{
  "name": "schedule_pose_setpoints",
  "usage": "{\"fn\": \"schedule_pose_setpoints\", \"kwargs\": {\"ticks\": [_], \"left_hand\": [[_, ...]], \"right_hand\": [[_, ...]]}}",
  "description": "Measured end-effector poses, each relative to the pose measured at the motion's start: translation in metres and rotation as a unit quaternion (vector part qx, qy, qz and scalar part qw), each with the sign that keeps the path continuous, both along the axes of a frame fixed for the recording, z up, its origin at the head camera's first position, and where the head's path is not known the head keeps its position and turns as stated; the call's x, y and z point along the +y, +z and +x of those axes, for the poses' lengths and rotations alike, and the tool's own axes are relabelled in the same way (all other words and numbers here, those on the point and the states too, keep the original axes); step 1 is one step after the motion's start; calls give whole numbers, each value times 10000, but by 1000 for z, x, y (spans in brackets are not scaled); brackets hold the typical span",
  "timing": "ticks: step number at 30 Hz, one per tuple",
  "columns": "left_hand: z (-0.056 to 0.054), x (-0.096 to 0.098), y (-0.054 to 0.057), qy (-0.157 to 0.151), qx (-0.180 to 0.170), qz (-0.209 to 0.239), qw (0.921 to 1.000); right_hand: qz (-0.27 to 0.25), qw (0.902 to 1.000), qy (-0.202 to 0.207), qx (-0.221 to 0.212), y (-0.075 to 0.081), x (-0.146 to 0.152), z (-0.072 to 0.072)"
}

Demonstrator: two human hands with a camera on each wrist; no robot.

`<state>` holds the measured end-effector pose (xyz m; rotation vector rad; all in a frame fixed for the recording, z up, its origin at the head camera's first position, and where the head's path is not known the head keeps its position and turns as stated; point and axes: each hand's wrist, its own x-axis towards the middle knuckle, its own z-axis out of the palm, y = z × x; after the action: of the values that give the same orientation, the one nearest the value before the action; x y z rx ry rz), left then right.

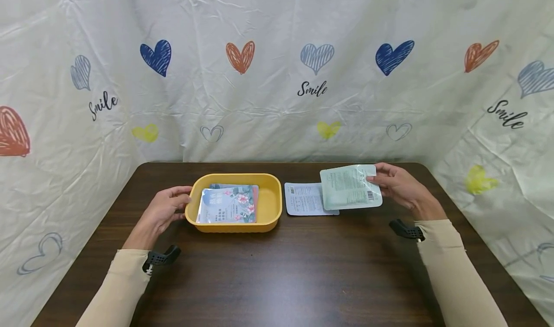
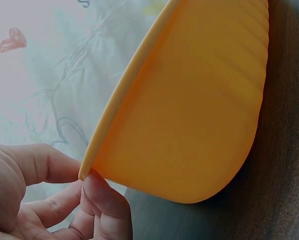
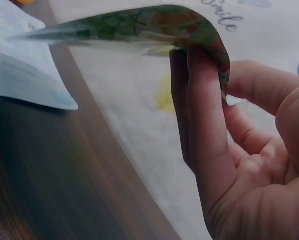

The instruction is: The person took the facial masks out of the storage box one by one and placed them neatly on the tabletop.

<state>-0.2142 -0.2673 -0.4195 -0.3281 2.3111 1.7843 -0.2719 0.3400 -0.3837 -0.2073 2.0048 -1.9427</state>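
My left hand [image 1: 161,212] pinches the rim of a yellow plastic basket [image 1: 269,202] at its left end; the left wrist view shows thumb and fingers on the rim [image 2: 120,95]. Inside the basket lie flat face-mask packets, the top one white with pink flowers [image 1: 227,206]. On the right, my right hand [image 1: 402,188] holds a pale green mask packet [image 1: 349,187] by its right edge, thumb on the near face. In the right wrist view this packet [image 3: 134,25] bends between the fingers. It overlaps a pale blue packet [image 1: 303,201] that lies on the table.
The dark brown wooden table [image 1: 268,279] has its back edge behind the basket. A white curtain [image 1: 277,125] printed with hearts and "Smile" hangs at the back and both sides. Black straps [image 1: 407,230] sit on both wrists.
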Motion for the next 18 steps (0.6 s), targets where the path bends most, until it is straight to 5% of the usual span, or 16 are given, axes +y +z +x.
{"fn": "schedule_pose_setpoints", "kwargs": {"ticks": [7, 18], "left_hand": [[0, 0, -1, 13, -24, 4, 10000], [1, 0, -1, 58, -26, -34, 10000]], "right_hand": [[261, 9991, -328, -116, 0, 16, 2], [1758, 9810, -727, 382, -3, 26, 1]]}}
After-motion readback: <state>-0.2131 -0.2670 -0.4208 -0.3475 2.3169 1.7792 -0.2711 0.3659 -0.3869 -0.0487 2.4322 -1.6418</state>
